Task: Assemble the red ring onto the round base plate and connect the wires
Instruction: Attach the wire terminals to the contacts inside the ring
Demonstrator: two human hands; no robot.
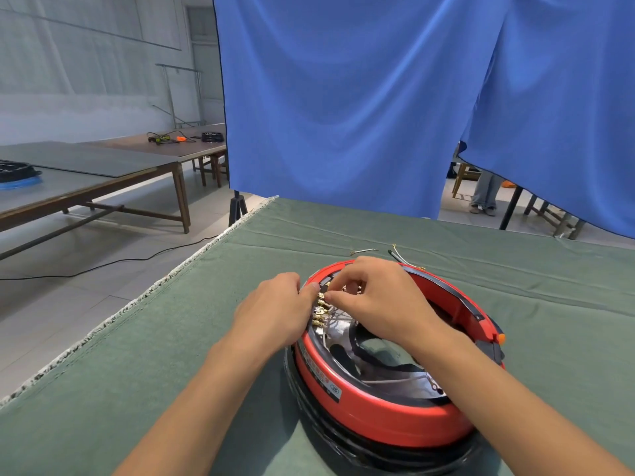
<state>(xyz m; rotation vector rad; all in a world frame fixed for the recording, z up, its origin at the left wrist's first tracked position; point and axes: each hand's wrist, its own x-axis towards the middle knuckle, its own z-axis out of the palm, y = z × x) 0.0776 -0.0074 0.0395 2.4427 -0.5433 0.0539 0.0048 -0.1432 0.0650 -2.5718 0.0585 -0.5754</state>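
A bench draped in green cloth fills the lower view, with a blue curtain hanging behind its far edge. Toward the near right of the bench sits the red ring, already seated on the black round base plate. A row of brass wire terminals lines the ring's inner left wall, running roughly from near to far. Both hands meet at the far end of that row. The left hand rests on the ring's outer left side, fingers curled, its fingertip touching the rim. The right hand reaches across the ring from the right, pinching something small at a terminal (most likely a wire end, though it is hidden). Two loose wires lie beyond the ring, toward the far edge, nearer the right hand.
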